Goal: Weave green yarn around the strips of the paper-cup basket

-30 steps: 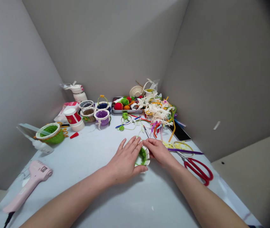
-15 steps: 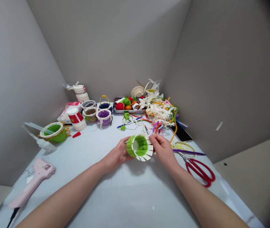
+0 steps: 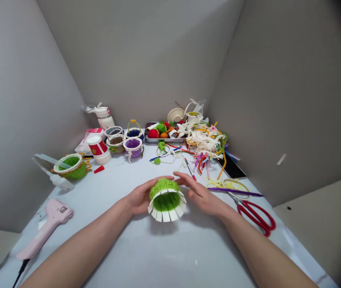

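A small paper cup wrapped in green yarn point(image 3: 165, 185) is tilted in front of me, its mouth turned down toward me. White cut tabs fan outward around its rim, and green yarn lines the inside. My left hand point(image 3: 143, 196) grips the cup from its left side, with some fingers hidden behind it. On the other side, my right hand point(image 3: 196, 193) has its fingers stretched toward the back of the cup. Whether those fingertips touch it I cannot tell.
Red-handled scissors point(image 3: 256, 216) lie at right, beside a purple strip point(image 3: 236, 191). A pink glue gun point(image 3: 47, 228) is at left. Yarn-covered baskets point(image 3: 133, 149), a tray of yarn balls point(image 3: 164, 140) and a tangle of white yarn point(image 3: 205, 140) stand at the back.
The cup has turned from facing right to mouth down toward me, and it has shifted slightly left. My right hand has let go of the rim tabs and its fingers have opened.
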